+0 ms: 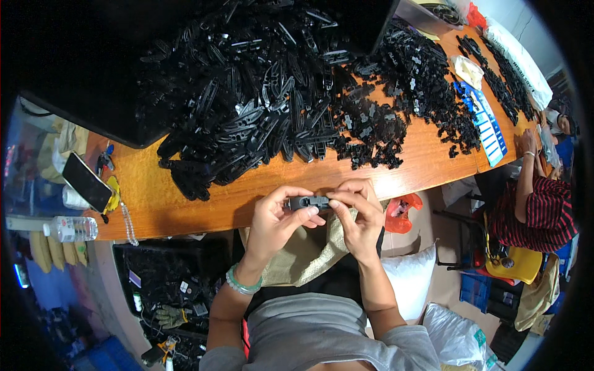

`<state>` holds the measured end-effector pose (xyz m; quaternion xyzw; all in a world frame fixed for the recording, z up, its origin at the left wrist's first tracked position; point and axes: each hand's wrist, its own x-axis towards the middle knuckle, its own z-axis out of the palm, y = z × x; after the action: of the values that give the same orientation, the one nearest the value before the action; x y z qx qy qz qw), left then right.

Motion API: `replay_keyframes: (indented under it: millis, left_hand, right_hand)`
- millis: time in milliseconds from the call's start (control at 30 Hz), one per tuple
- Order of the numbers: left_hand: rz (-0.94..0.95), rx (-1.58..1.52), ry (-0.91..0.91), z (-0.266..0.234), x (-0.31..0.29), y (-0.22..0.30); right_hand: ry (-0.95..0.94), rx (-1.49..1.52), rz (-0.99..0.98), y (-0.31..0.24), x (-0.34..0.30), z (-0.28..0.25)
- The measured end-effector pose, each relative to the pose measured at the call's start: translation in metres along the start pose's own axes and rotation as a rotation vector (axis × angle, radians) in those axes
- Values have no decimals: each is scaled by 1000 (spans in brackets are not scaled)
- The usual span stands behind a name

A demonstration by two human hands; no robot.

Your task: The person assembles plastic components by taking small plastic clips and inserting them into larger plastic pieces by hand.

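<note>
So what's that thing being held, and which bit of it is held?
A small black plastic piece: the left grip pinches its left end between thumb and fingers, and the right grip has its right end.

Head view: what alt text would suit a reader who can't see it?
The person's hands, left and right, hold a dark part at the near edge of a wooden table. Black parts lie heaped beyond; a phone is at left, a co-worker in stripes at right.
</note>
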<state>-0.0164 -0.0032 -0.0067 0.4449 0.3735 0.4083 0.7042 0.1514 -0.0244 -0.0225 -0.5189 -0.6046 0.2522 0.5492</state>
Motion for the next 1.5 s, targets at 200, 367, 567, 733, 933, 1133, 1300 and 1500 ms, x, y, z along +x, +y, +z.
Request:
replay_keyframes:
  millis: [200, 367, 567, 733, 933, 1133, 1300, 1500]
  left_hand:
    - [116, 59, 98, 7, 0, -3]
    - [156, 173, 103, 12, -1, -2]
    - [137, 121, 2, 11, 0, -6]
    - [266, 478, -190, -11, 14, -8]
    - [722, 1292, 243, -2, 75, 13]
    - [642, 1604, 193, 3, 104, 12]
    - [647, 1050, 275, -8, 67, -3]
    - [179, 141, 208, -24, 21, -21]
  right_hand:
    - [22, 134, 62, -3, -1, 1]
    - [-64, 253, 260, 3, -8, -1]
    - [-68, 311, 272, 1, -11, -11]
    - [-235, 249, 357, 8, -25, -33]
    - [-146, -169, 50, 21, -3, -35]
    - [5, -613, -156, 38, 65, -15]
    - [-122, -677, -220, 42, 45, -7]
    - [-116, -596, -299, 44, 28, -16]
